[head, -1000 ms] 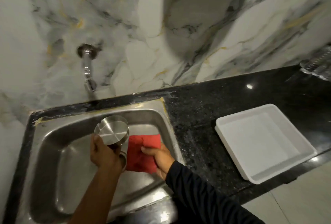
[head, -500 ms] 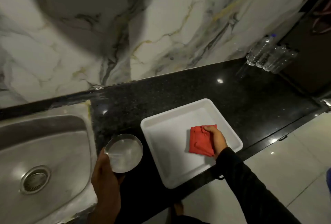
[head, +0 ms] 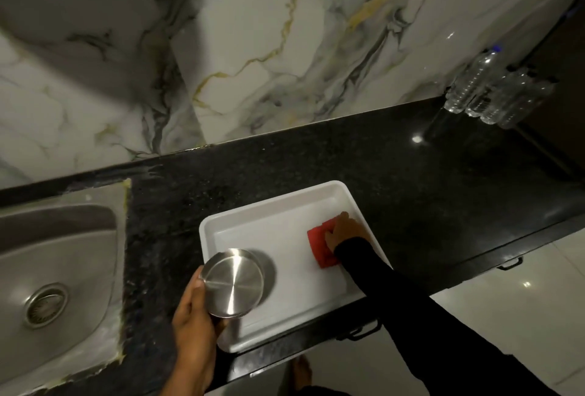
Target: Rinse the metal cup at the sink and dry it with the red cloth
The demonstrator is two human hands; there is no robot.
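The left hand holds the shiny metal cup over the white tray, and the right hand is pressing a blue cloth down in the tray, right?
Almost. The cloth is red, not blue, as the head view shows. The rest stands: the left hand holds the metal cup over the white tray, and the right hand presses the cloth down in it.

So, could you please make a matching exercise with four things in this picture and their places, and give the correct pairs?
Things:
1. metal cup
2. red cloth
3. plastic bottles
4. sink

Places:
A. against the wall, at the far right of the counter
B. set into the counter, left of the white tray
C. held in the left hand, bottom up, over the tray's near left part
D. on the tray's right side, under the right hand

Pairs: 1-C, 2-D, 3-A, 4-B
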